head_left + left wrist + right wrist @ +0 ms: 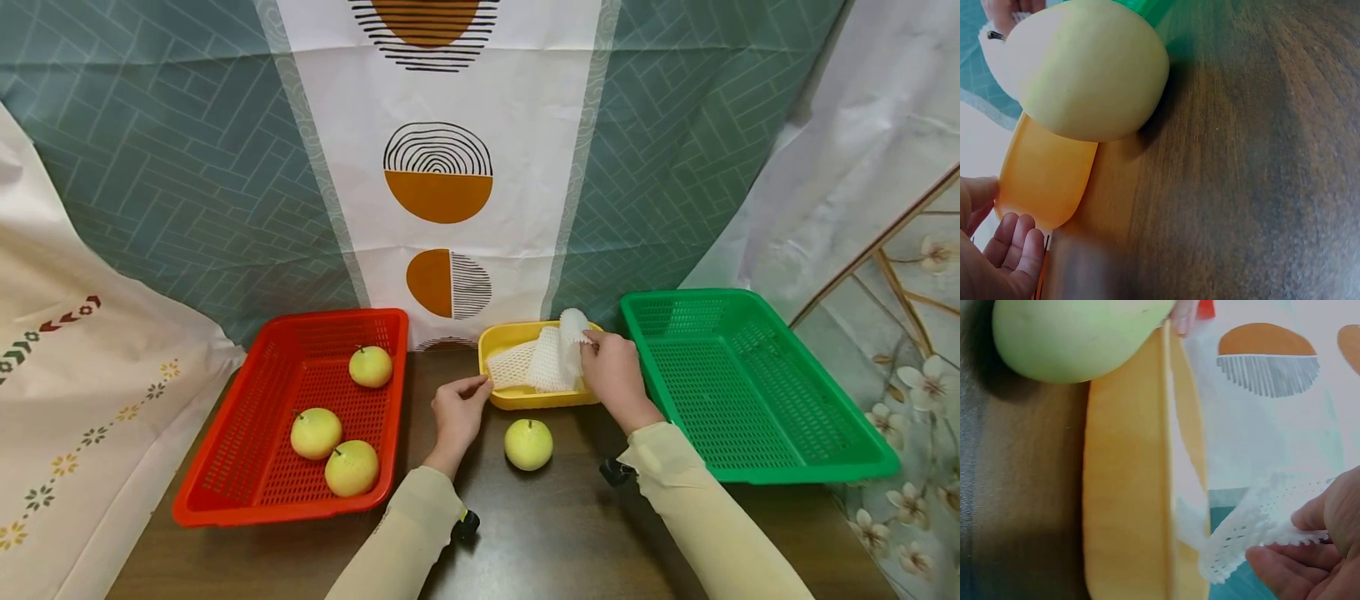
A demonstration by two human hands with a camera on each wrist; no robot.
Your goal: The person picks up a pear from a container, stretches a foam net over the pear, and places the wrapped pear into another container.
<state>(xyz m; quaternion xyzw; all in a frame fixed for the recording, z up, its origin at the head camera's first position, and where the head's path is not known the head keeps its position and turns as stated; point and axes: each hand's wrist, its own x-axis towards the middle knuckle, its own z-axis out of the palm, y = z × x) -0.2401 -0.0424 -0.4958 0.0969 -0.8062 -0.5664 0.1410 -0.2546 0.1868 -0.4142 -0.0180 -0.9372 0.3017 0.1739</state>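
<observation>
A small yellow basket [543, 400] stands at the back middle of the table with white foam net sleeves [517, 367] lying in it. My left hand [459, 408] pinches the basket's left end at the rim, its other fingers loosely bent below in the left wrist view. Between thumb and fingers, my right hand [617, 375] grips one white foam fruit net [1254, 519], raised over the basket's right end. A round yellow pear [528, 444] with its stem up sits on the table in front of the basket, between my forearms.
To the left stands a red basket [288, 515] with three yellow pears [352, 468] in it. A green basket [750, 392] stands on the right, close to the yellow one. Patterned cloth [442, 100] hangs behind the dark wooden table [540, 533].
</observation>
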